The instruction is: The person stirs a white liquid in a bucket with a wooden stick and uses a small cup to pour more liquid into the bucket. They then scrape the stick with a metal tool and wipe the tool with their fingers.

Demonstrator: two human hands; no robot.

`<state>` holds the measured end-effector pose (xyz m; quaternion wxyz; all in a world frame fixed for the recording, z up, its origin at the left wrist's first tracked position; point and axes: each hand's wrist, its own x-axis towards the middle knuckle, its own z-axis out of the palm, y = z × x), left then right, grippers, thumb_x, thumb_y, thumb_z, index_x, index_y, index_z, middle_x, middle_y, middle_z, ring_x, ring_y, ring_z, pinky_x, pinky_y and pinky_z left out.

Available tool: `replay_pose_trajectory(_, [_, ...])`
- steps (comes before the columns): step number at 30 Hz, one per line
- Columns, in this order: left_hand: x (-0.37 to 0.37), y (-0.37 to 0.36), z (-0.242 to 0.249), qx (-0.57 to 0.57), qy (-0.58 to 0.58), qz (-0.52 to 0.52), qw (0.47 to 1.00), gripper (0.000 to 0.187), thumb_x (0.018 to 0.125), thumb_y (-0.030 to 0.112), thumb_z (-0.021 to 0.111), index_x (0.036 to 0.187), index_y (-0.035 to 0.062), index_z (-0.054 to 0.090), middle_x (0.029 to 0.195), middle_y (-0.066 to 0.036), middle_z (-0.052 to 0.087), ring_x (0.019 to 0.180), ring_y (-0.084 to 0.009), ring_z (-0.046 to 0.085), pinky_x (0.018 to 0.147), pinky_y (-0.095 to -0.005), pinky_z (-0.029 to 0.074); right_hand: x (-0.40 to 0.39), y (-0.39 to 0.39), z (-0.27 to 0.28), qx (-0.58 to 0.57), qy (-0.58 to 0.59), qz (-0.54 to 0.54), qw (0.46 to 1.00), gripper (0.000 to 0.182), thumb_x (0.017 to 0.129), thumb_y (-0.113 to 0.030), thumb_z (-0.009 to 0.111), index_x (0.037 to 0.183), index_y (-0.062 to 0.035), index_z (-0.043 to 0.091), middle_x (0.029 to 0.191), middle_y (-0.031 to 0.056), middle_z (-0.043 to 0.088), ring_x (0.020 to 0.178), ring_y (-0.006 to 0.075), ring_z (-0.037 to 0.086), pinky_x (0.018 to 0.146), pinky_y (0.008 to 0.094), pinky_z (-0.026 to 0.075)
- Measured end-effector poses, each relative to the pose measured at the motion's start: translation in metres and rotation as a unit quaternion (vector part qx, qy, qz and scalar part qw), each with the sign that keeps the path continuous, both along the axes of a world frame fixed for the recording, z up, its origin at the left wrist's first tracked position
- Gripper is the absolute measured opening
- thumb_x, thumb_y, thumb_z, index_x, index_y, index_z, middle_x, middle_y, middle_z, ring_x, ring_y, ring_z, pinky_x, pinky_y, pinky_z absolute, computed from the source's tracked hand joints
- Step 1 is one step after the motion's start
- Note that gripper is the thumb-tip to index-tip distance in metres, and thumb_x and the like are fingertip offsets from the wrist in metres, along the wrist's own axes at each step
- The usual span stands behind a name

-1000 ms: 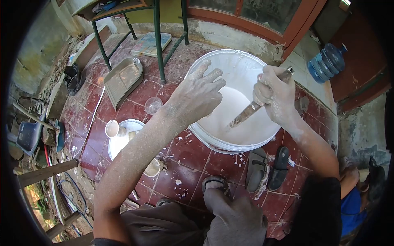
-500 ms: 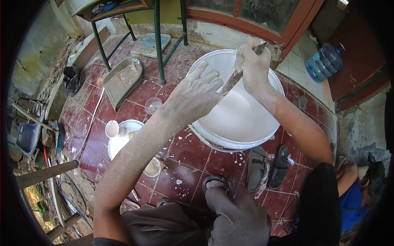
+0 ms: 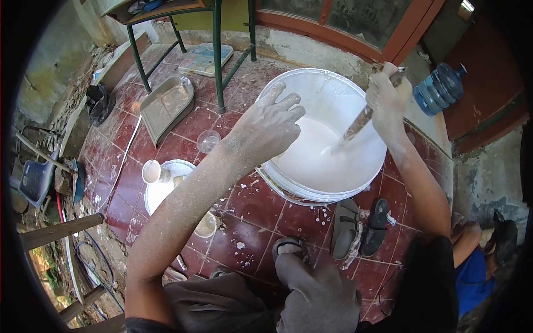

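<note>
A large white bucket holds a pale, creamy liquid. My right hand, over the bucket's right side, is closed around the top of a stained stirring stick. The stick slants down to the left, its lower end in the liquid. My left hand is at the bucket's left rim, fingers spread and holding nothing; whether its underside touches the rim is hidden. Pale residue coats both hands and forearms.
Left of the bucket are a white lid with a small cup, a clear cup and a dustpan. Sandals lie in front. A water jug stands right; another person's leg shows lower right.
My right hand has moved right with the stirring stick, whose lower end has shifted away from my left hand into the middle of the liquid. My left hand has barely moved.
</note>
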<state>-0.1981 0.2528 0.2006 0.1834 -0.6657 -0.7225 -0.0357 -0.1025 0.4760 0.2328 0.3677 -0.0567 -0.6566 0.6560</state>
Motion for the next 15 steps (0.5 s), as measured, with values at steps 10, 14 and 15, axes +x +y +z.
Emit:
replay_pose_trajectory(10, [-0.001,-0.006,0.006,-0.016,0.02,0.013,1.0,0.012,0.081,0.015,0.06,0.076,0.0146,0.071,0.099,-0.002,0.063,0.116,-0.0179,0.052,0.115,-0.0438,0.029,-0.031,-0.057,-0.02,-0.155,-0.014,-0.005,0.988,0.025,0.089,-0.005,0.052,0.067,-0.0135,0.042,0.052,-0.0036,0.037,0.041,0.0072,0.033,0.04,0.0255,0.027])
replay_pose_trajectory(14, [-0.006,-0.006,0.004,0.001,0.009,0.01,1.0,0.012,0.081,0.015,0.06,0.075,0.015,0.07,0.097,-0.002,0.063,0.115,-0.0173,0.053,0.114,-0.0437,0.029,0.003,-0.055,-0.014,-0.145,-0.103,0.12,0.977,0.028,0.088,-0.005,0.051,0.066,-0.0139,0.038,0.049,-0.0046,0.033,0.037,0.007,0.029,0.037,0.026,0.025])
replay_pose_trajectory(15, [-0.007,-0.005,0.004,-0.004,0.012,0.011,1.0,0.013,0.081,0.015,0.06,0.075,0.0149,0.07,0.096,-0.001,0.062,0.114,-0.0172,0.053,0.114,-0.0436,0.029,0.009,-0.052,-0.01,-0.119,-0.132,0.141,0.974,0.029,0.088,-0.004,0.05,0.066,-0.014,0.036,0.049,-0.0051,0.032,0.036,0.0067,0.028,0.036,0.0257,0.023])
